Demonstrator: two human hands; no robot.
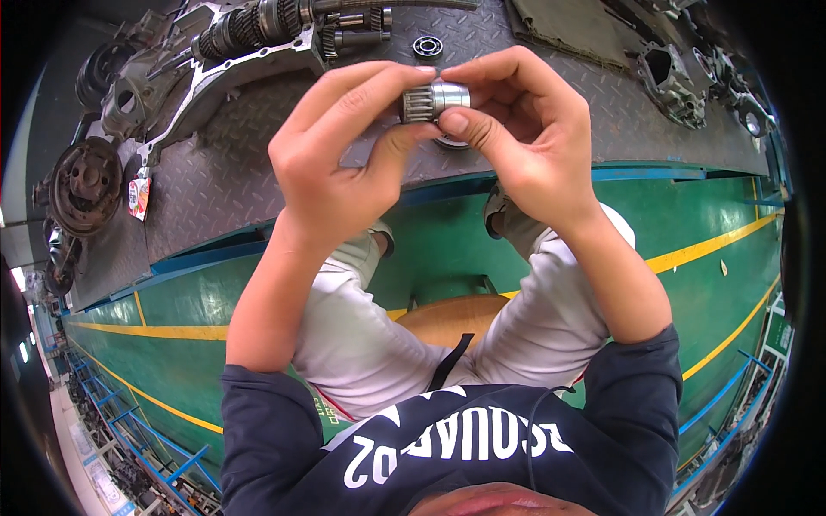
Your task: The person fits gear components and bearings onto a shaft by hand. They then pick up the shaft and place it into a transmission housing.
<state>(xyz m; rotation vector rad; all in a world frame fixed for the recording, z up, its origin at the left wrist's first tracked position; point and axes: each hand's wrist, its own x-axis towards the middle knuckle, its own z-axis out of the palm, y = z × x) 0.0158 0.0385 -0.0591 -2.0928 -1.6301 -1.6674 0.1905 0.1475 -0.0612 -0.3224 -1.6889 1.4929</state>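
Note:
Between my two hands, above the near edge of the table, is a short metal gear shaft (422, 105) with a toothed left part and a smooth, shiny collar on its right. My left hand (340, 142) pinches the toothed end between thumb and fingers. On the other side, my right hand (538, 133) is closed on the smooth end, its thumb pressing the lower side of the collar. Below the shaft, a metal ring (452, 143) shows partly, mostly covered by my right thumb. Just beyond my fingertips a ball bearing (428, 46) lies flat.
An open gearbox housing (237, 82) with a gear train (249, 33) stands at the far left of the patterned metal table (482, 26). Rusty round parts (86, 187) sit at the left edge. A cloth (568, 30) and metal castings (671, 82) lie at the right.

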